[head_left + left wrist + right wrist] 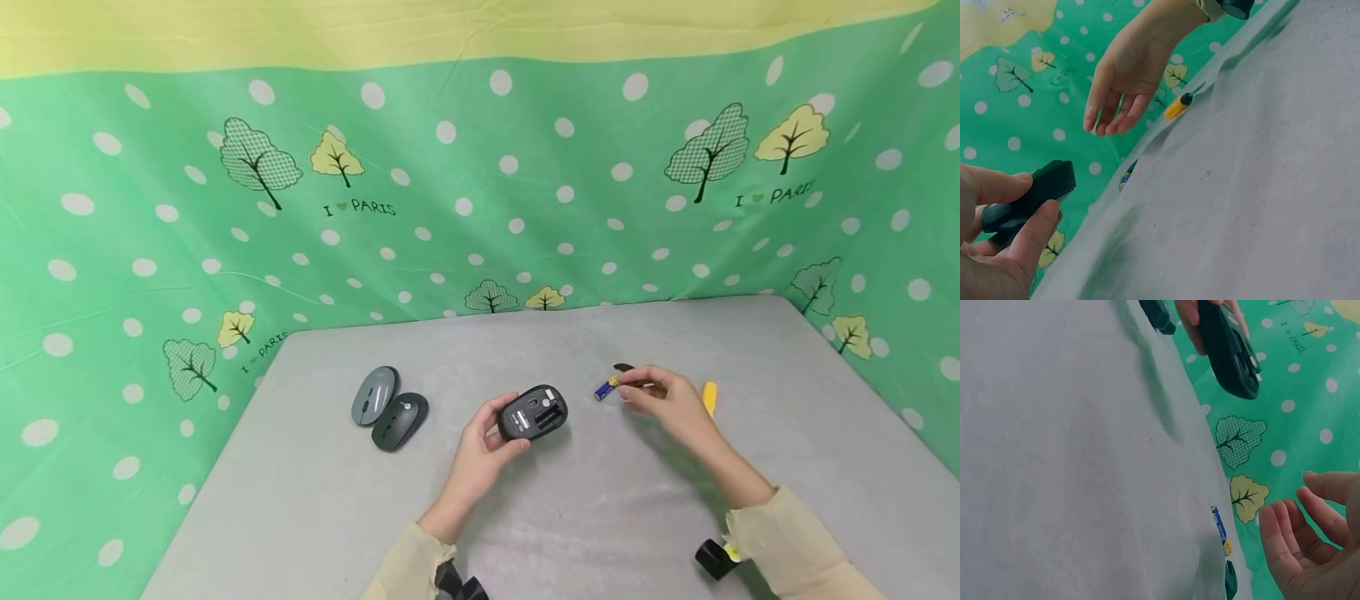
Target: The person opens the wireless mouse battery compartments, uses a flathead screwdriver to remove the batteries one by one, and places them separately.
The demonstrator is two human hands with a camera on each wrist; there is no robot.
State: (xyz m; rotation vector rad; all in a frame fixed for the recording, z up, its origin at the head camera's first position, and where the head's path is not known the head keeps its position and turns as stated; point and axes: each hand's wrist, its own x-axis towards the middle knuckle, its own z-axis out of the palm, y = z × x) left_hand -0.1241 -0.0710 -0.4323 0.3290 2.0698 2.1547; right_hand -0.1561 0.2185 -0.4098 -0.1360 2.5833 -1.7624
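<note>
My left hand point(480, 450) grips a black computer mouse point(533, 412) by its sides, held above the table with the underside showing. An open battery slot and a white label are visible on that underside. My right hand point(667, 404) hovers beside a blue-and-yellow battery point(606, 388) lying on the table. In the right wrist view, its loosely bent fingers hold nothing, and the battery point(1221, 531) lies apart from them. A small dark curved piece point(623, 367), perhaps the mouse's cover, lies just behind the battery, partly hidden by the right hand.
Two more mice, one grey point(375, 395) and one black point(400, 422), lie touching at the left of the grey table point(315, 517). To the right is a yellow object point(709, 397) with a black end. A green dotted cloth point(420, 167) hangs behind the table.
</note>
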